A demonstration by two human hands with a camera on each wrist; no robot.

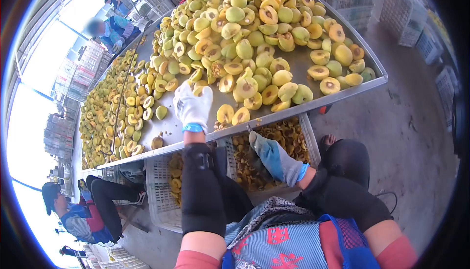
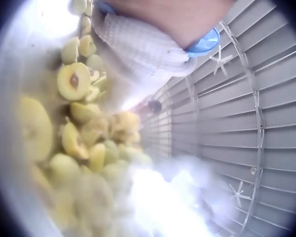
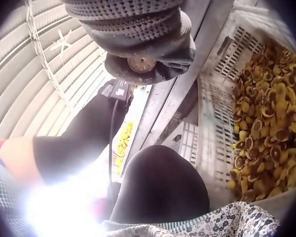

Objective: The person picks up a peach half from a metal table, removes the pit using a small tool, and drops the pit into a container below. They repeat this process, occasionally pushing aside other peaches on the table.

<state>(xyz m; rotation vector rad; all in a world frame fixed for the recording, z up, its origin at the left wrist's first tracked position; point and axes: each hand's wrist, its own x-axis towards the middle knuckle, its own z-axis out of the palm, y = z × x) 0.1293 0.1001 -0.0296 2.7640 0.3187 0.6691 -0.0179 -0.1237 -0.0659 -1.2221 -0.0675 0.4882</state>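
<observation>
My left hand [image 1: 193, 105], in a white glove, reaches over the metal table [image 1: 169, 103] at the near edge of a big heap of halved yellow-green stone fruit [image 1: 245, 49]. Its thumb stands apart from the fingers, and a fruit half lies right at the fingertips. The right hand [image 1: 276, 159], in a grey and blue glove, is below the table edge, over a crate [image 1: 313, 144] of brown-yellow pits and scraps. Its fingers curl round a tool; the round handle end [image 3: 142, 63] shows in the right wrist view, while most of the tool is hidden.
The table's raised metal rim [image 1: 313, 102] runs between my hands. A second white crate [image 1: 159, 195] stands beside the first, near my knees. A person [image 1: 81, 215] sits at the left, others work across the table. Stacked crates [image 1: 404, 12] stand at the far right.
</observation>
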